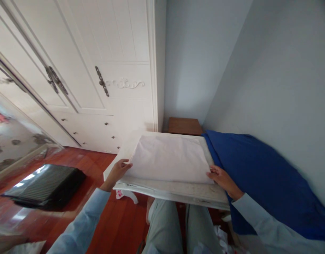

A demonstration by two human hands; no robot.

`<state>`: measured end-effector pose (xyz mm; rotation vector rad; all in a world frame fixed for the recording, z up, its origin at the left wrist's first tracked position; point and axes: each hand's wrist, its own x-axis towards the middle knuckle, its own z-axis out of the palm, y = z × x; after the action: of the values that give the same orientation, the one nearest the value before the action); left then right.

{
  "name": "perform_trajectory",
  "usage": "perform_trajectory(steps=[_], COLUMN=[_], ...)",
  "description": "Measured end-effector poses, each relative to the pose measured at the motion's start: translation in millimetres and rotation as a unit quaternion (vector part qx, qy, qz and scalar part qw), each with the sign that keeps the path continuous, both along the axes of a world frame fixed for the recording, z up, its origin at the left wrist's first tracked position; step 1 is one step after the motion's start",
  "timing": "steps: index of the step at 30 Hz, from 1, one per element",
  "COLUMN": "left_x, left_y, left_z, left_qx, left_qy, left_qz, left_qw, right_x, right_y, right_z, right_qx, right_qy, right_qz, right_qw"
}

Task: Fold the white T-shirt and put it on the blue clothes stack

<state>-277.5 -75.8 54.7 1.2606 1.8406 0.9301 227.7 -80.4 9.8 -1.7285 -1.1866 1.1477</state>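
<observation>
A pale, folded rectangle of white cloth (169,158) lies almost flat on a small white table (191,190), with faint creases across it. At its left edge, my left hand (118,173) pinches the border between thumb and fingers. The near right corner is held by my right hand (225,180), with thumb and fingertips closed on it. Both hands rest close to the tabletop. Just right of the table, a large blue cloth (258,180) drapes beside my right forearm and overlaps the table's right edge.
A white wardrobe (130,46) with dark handles stands ahead on the left. Behind the table is a brown wooden box or cabinet (184,126). A black, ribbed-top case (46,185) sits on the red wooden floor (120,218). A grey wall (279,81) rises on the right.
</observation>
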Motion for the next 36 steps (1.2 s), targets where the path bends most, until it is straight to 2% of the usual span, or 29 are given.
perform_trajectory(steps=[7, 12, 15, 20, 24, 27, 31, 36], left_x=[-0.4, 1.2, 0.5, -9.8, -18.7, -23.3, -28.0, -35.3], left_y=[-12.9, -17.7, -15.0, -14.7, -25.6, -33.6, -39.5, -43.8], left_z=[-20.6, -15.1, -12.6, -25.1, -32.8, -34.3, -38.5, -44.7], left_qx=[0.105, 0.091, 0.084, 0.096, 0.121, 0.128, 0.124, 0.106], left_qy=[-0.060, -0.062, -0.052, -0.075, -0.106, -0.099, -0.096, -0.079], left_qz=[0.006, 0.023, -0.004, -0.028, -0.055, -0.068, -0.069, -0.070], left_qw=[0.993, 0.994, 0.995, 0.992, 0.985, 0.984, 0.985, 0.989], right_x=[-10.2, -10.3, -9.5, -8.0, -3.9, -1.8, -2.4, -2.4], right_y=[-13.6, -24.2, -29.6, -34.0, -32.2, -30.2, -30.9, -34.1], right_z=[12.8, 18.4, 25.0, 30.0, 21.3, 18.7, 24.0, 24.4], right_qx=[0.031, 0.045, 0.047, 0.046, 0.051, 0.014, -0.056, -0.074], right_qy=[0.011, -0.018, -0.035, -0.051, -0.026, -0.008, -0.016, -0.006], right_qz=[0.036, 0.028, 0.043, 0.073, 0.035, -0.003, 0.013, 0.021], right_qw=[0.999, 0.998, 0.997, 0.995, 0.998, 1.000, 0.998, 0.997])
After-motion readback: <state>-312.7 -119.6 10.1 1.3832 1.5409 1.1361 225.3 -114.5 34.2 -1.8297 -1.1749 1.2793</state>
